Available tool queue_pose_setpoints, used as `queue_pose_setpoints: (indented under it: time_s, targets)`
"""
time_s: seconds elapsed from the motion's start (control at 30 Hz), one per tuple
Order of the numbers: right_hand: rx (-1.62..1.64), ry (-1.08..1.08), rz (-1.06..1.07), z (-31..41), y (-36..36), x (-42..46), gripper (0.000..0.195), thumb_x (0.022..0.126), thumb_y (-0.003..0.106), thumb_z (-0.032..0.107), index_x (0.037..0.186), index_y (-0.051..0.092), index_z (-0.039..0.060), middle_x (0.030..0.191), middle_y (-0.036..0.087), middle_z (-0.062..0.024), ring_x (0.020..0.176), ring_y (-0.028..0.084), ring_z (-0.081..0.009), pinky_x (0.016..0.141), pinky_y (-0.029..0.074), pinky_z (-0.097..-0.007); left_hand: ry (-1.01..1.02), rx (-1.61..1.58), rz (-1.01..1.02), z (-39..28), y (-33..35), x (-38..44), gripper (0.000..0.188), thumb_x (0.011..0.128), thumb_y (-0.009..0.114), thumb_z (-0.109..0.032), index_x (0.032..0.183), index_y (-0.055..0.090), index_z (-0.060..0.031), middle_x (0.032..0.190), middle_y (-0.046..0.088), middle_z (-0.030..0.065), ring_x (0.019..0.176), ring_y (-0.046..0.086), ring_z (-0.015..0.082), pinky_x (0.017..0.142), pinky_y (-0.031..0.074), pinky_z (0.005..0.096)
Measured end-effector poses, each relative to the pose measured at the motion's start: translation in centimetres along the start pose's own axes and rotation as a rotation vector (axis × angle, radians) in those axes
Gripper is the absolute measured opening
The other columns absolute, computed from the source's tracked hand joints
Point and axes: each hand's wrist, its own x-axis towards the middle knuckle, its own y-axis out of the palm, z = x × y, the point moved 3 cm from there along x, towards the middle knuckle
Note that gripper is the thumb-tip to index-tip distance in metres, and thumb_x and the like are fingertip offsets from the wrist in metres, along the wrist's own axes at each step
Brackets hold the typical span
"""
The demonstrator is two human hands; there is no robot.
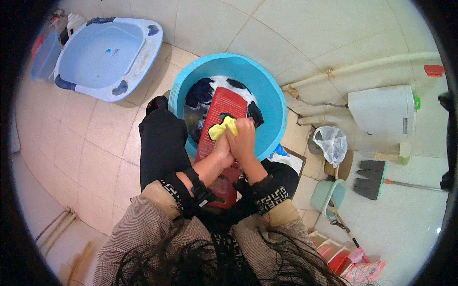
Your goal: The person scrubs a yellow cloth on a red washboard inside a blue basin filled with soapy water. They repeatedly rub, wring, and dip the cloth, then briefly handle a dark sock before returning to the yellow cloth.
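A red plastic washboard (225,107) slants across a round turquoise basin (266,89), its lower end between my knees. Over its ridges my left hand (223,146) and my right hand (243,137) are pressed together on a yellow cloth (222,129), which has a dark part beside it. The fingers are partly hidden by the hands themselves. Dark fabric (200,93) lies in sudsy water at the basin's far left, and another dark wet piece (254,113) lies by the washboard's right edge.
A pale blue baby bathtub (102,57) and a smaller blue basin (46,59) stand at the far left. On the right are a white cistern (381,111), a bin with a white plastic bag (331,143), a broom head (370,180) and a pale green bucket (322,195).
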Motion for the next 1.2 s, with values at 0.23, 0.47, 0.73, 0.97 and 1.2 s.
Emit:
queue_pose_setpoints:
  time_s: [0.23, 0.47, 0.73, 0.97, 1.2]
  targets:
    - [0.159, 0.246, -0.002, -5.0, 1.6, 3.0, 0.021, 0.078, 0.065, 0.020, 0.081, 0.054, 0.0017, 0.076, 0.056, -0.0178, 0.074, 0.057, -0.0389, 0.066, 0.045, -0.0459, 0.038, 0.096, 0.003, 0.1, 0.4, 0.2, 0.043, 0.099, 0.037, -0.038, 0.134, 0.037, -0.0124, 0.133, 0.045, 0.0064, 0.121, 0.045, 0.0235, 0.099, 0.038, 0.0450]
    - [0.403, 0.433, -0.079, -3.2, -0.4, 0.6, 0.019, 0.084, 0.062, 0.020, 0.085, 0.055, 0.0021, 0.080, 0.059, -0.0127, 0.075, 0.058, -0.0278, 0.068, 0.046, -0.0359, 0.108, 0.086, 0.048, -1.1, 1.8, -1.1, 0.050, 0.096, 0.041, -0.047, 0.133, 0.039, -0.0137, 0.131, 0.047, 0.0054, 0.122, 0.043, 0.0202, 0.103, 0.033, 0.0397]
    - [1.069, 0.691, -0.026, -0.3, -4.6, -1.6, 0.016, 0.090, 0.057, 0.018, 0.094, 0.057, 0.0025, 0.088, 0.058, -0.0027, 0.078, 0.056, -0.0115, 0.070, 0.046, -0.0265, 0.053, 0.038, 0.355, -1.1, 3.2, -2.6, 0.043, 0.095, 0.047, -0.041, 0.126, 0.046, -0.0111, 0.124, 0.053, 0.0044, 0.117, 0.049, 0.0190, 0.103, 0.035, 0.0365]
    - [0.854, 0.704, -0.026, -0.7, -4.4, -3.7, 0.020, 0.090, 0.057, 0.018, 0.103, 0.058, 0.0015, 0.091, 0.061, -0.0073, 0.081, 0.060, -0.0168, 0.073, 0.048, -0.0286, 0.163, -0.042, 0.254, -1.5, 2.2, -1.0, 0.023, 0.093, 0.052, -0.022, 0.110, 0.056, -0.0072, 0.104, 0.061, 0.0061, 0.095, 0.061, 0.0206, 0.087, 0.047, 0.0362]
    - [0.305, -0.203, 0.081, 7.7, -2.5, -5.2, 0.026, 0.078, 0.065, 0.018, 0.097, 0.055, 0.0029, 0.110, 0.055, -0.0157, 0.105, 0.049, -0.0358, 0.095, 0.036, -0.0465, 0.139, -0.043, 0.184, -3.2, 1.3, -0.7, 0.038, 0.092, 0.053, -0.040, 0.112, 0.055, -0.0078, 0.098, 0.062, 0.0079, 0.086, 0.060, 0.0185, 0.077, 0.050, 0.0321]
